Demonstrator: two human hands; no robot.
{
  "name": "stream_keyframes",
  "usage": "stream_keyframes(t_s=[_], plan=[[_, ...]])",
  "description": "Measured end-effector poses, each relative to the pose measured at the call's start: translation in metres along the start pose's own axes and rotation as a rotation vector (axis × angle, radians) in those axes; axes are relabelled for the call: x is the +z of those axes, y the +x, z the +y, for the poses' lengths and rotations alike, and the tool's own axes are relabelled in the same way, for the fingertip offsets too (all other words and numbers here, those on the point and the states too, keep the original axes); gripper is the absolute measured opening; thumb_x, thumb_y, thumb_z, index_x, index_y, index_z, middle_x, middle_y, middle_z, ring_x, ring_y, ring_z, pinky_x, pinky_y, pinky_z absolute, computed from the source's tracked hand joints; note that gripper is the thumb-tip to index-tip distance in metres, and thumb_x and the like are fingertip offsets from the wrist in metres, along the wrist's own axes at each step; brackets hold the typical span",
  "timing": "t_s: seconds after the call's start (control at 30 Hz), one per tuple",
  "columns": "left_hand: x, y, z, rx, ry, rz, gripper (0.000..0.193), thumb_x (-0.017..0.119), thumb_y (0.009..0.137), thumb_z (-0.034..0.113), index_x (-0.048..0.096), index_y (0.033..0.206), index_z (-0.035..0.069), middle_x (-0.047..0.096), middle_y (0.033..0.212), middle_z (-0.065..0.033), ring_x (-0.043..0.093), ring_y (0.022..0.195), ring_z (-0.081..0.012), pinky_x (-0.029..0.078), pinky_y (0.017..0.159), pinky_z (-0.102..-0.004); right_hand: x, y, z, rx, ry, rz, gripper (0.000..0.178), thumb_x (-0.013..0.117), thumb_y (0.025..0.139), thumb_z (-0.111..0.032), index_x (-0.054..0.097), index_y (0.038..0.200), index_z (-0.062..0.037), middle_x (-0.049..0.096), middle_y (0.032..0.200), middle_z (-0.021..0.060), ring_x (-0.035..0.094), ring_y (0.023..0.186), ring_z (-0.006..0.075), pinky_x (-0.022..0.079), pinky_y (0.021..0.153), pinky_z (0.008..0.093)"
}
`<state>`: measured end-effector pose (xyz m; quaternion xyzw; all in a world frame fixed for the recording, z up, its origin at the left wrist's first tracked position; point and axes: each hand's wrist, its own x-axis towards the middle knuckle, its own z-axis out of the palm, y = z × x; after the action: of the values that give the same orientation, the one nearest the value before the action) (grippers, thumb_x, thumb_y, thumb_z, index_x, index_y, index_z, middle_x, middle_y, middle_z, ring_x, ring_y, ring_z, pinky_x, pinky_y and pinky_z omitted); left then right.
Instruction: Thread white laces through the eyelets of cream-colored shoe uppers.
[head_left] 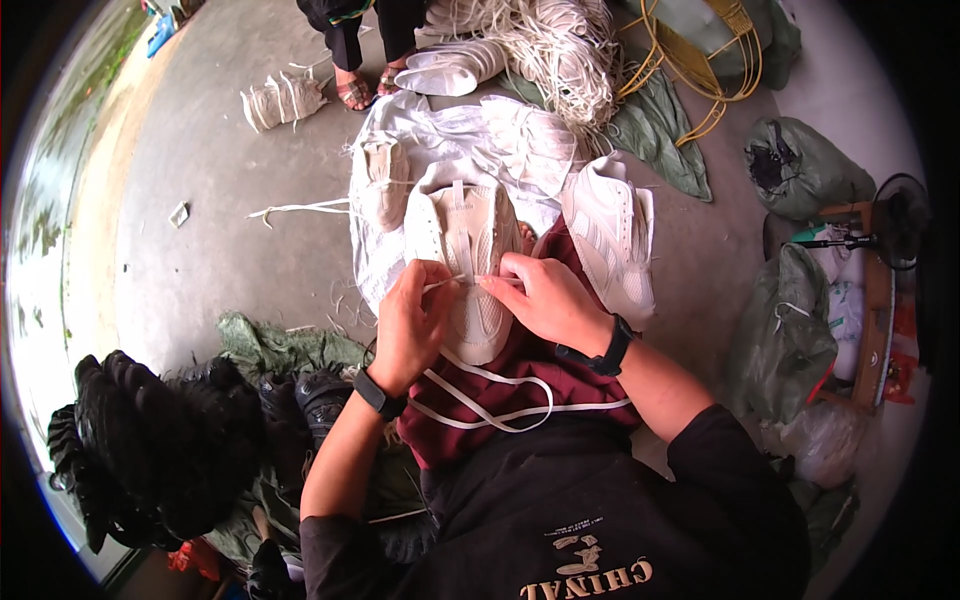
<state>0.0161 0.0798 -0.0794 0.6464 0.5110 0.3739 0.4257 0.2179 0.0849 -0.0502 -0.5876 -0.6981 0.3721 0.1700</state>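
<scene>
A cream-white shoe upper (484, 215) lies over my lap, its toe toward me and its lacing opening up the middle. My left hand (415, 312) pinches a white shoelace (520, 425) at the left edge of the opening. At the right edge, my right hand (545, 298) is closed, thumb and forefinger together on the lace over the tongue. The fingertips of both hands almost meet. Loose lengths of the lace loop across the dark red cloth (440, 440) on my lap. Another white shoe upper (612, 235) rests to the right, and a smaller beige one (382, 185) to the left.
White sheeting (365, 245) spreads beyond my knees. Black shoe uppers (150, 440) are heaped at left. A laces pile (565, 60) and a bundle (283, 102) lie farther off, near another person's feet (353, 88). Green sacks (785, 325) and a fan (898, 222) stand right.
</scene>
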Motion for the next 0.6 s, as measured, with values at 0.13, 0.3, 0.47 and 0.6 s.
stream_keyframes(t_s=[0.13, 0.3, 0.47, 0.6], plan=[[0.013, 0.0, 0.017, -0.053, 0.022, 0.089, 0.019, 0.064, 0.089, 0.01, 0.053, 0.101, 0.0, 0.062, 0.085, -0.0139, 0.063, 0.077, -0.0242, 0.05, 0.074, -0.0329, -0.004, 0.001, 0.007, -0.01, 0.019, 0.034, 0.034, 0.062, 0.094, -0.029, 0.053, 0.079, 0.0007, 0.052, 0.059, 0.0201, 0.052, 0.051, 0.0355, 0.038, 0.049, 0.0422], [0.023, 0.018, 0.036, -0.075, 0.109, 0.144, 0.023, 0.068, 0.088, 0.013, 0.052, 0.097, 0.001, 0.061, 0.086, -0.0178, 0.062, 0.074, -0.0348, 0.049, 0.066, -0.0388, -0.026, 0.009, 0.0, -0.031, 0.043, 0.048, 0.032, 0.062, 0.093, -0.028, 0.051, 0.08, -0.0007, 0.059, 0.064, 0.0204, 0.06, 0.061, 0.0393, 0.042, 0.051, 0.0451], [0.035, 0.036, 0.053, 0.045, 0.176, 0.148, 0.021, 0.066, 0.088, 0.011, 0.05, 0.097, 0.0, 0.06, 0.084, -0.0185, 0.061, 0.071, -0.0373, 0.048, 0.064, -0.0405, -0.051, 0.009, -0.001, -0.039, -0.013, 0.079, 0.031, 0.06, 0.094, -0.031, 0.05, 0.082, -0.0033, 0.062, 0.065, 0.0184, 0.064, 0.062, 0.0389, 0.048, 0.053, 0.049], [0.049, 0.049, 0.067, -0.003, 0.181, 0.144, 0.018, 0.064, 0.088, 0.009, 0.05, 0.096, 0.0, 0.06, 0.08, -0.0183, 0.061, 0.068, -0.0375, 0.048, 0.063, -0.0411, -0.079, 0.01, -0.002, -0.05, -0.043, 0.104, 0.032, 0.058, 0.094, -0.033, 0.05, 0.086, -0.003, 0.063, 0.067, 0.0194, 0.064, 0.062, 0.0391, 0.047, 0.052, 0.0498]])
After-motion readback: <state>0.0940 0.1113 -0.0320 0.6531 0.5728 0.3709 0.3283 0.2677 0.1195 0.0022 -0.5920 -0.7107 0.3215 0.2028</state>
